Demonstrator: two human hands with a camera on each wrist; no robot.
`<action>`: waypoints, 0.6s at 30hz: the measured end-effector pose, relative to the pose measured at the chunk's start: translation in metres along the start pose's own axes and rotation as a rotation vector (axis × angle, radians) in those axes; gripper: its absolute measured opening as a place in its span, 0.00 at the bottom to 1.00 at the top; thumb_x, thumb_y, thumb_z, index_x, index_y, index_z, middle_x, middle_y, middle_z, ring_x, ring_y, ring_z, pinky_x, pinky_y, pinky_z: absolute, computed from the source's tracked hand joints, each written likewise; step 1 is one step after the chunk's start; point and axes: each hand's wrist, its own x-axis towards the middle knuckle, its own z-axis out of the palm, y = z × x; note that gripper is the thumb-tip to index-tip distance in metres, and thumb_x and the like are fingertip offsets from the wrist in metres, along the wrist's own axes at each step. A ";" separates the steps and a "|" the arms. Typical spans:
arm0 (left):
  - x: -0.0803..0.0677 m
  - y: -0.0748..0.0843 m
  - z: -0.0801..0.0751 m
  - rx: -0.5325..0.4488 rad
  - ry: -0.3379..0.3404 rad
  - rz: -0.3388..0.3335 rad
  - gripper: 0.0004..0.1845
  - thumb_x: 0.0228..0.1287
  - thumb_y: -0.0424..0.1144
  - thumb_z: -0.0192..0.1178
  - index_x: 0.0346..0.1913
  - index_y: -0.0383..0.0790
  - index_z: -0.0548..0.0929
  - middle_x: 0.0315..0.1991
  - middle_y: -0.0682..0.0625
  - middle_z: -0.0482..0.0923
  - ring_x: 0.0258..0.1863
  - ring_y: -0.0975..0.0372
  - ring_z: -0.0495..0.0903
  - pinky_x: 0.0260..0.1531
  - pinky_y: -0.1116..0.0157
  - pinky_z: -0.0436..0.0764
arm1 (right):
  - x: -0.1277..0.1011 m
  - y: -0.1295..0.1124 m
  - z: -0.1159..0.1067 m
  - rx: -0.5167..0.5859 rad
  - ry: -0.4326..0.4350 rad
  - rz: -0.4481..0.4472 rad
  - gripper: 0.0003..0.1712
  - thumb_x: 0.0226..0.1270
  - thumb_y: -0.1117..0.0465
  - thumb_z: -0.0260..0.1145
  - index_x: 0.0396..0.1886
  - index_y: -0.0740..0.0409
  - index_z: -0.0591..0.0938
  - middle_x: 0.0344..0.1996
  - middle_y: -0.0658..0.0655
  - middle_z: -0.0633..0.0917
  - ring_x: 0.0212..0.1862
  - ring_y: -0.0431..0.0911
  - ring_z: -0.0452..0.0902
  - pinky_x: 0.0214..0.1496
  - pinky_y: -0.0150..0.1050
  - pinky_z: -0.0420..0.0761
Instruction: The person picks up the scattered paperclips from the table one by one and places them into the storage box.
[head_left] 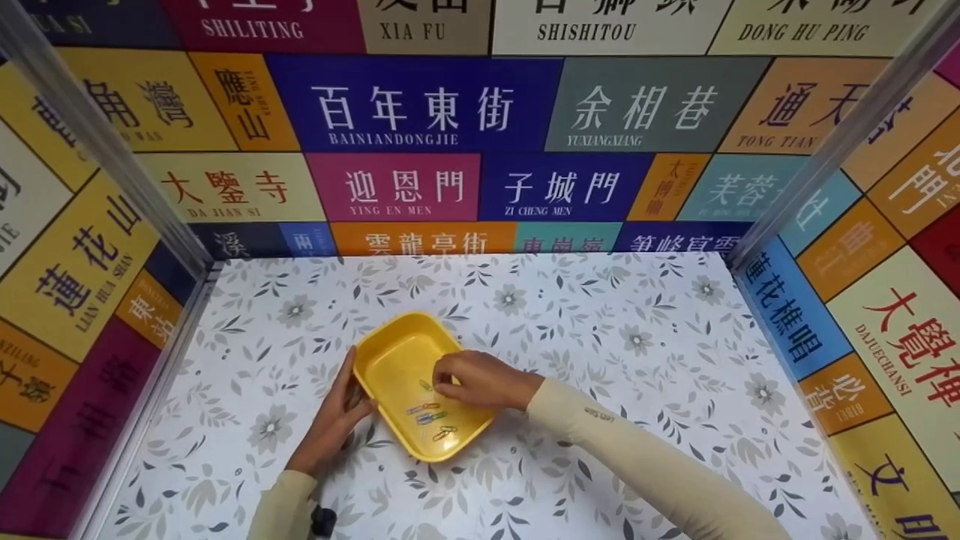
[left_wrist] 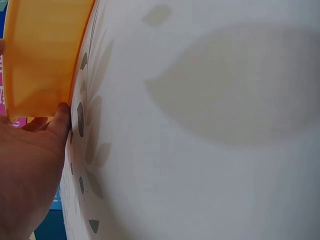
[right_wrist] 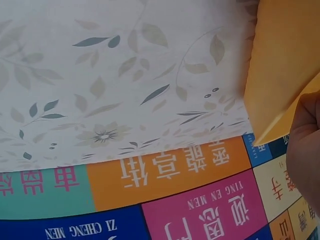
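A yellow plastic tray lies on the floral tabletop, holding several coloured paper clips near its front end. My left hand lies flat against the tray's left wall, fingers straight, thumb at the rim. In the left wrist view the left hand touches the tray wall from outside. Over the tray's right side, my right hand has its fingers curled down, and the tips pinch a green paper clip. The right wrist view shows only the tray's underside and part of the right hand.
The table has a white cover with a grey leaf print. Walls of coloured street-sign panels enclose it at the back, left and right, with metal posts at the back corners.
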 end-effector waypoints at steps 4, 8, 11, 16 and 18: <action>-0.001 0.001 0.000 -0.002 -0.004 -0.022 0.53 0.82 0.30 0.62 0.92 0.51 0.36 0.92 0.50 0.39 0.89 0.52 0.49 0.74 0.80 0.62 | -0.009 0.002 -0.003 0.033 0.033 0.020 0.08 0.82 0.61 0.67 0.45 0.58 0.90 0.38 0.48 0.88 0.37 0.40 0.77 0.45 0.33 0.80; 0.000 0.001 0.000 0.006 0.000 -0.028 0.53 0.83 0.32 0.63 0.92 0.51 0.36 0.92 0.51 0.39 0.89 0.52 0.49 0.74 0.81 0.62 | -0.019 0.003 -0.004 0.041 0.083 0.037 0.08 0.82 0.60 0.67 0.44 0.57 0.90 0.38 0.47 0.88 0.38 0.38 0.78 0.45 0.34 0.82; 0.000 0.001 -0.001 0.009 0.002 -0.018 0.52 0.83 0.31 0.62 0.92 0.50 0.36 0.92 0.50 0.39 0.89 0.52 0.49 0.74 0.81 0.62 | -0.027 0.005 -0.004 0.006 0.136 0.024 0.06 0.82 0.61 0.68 0.43 0.56 0.90 0.37 0.49 0.88 0.37 0.39 0.79 0.43 0.35 0.84; 0.000 0.001 -0.001 0.011 -0.006 -0.008 0.52 0.83 0.31 0.61 0.92 0.51 0.37 0.92 0.51 0.38 0.89 0.52 0.48 0.74 0.81 0.61 | -0.040 0.007 -0.004 -0.079 0.214 0.003 0.05 0.81 0.63 0.69 0.42 0.57 0.89 0.37 0.51 0.88 0.36 0.42 0.80 0.42 0.36 0.85; 0.000 0.000 -0.002 0.012 -0.008 -0.009 0.52 0.83 0.32 0.61 0.92 0.52 0.37 0.92 0.52 0.37 0.90 0.52 0.48 0.75 0.81 0.61 | -0.046 0.007 -0.004 -0.095 0.248 0.002 0.05 0.80 0.63 0.69 0.43 0.57 0.89 0.37 0.52 0.88 0.36 0.42 0.80 0.42 0.37 0.86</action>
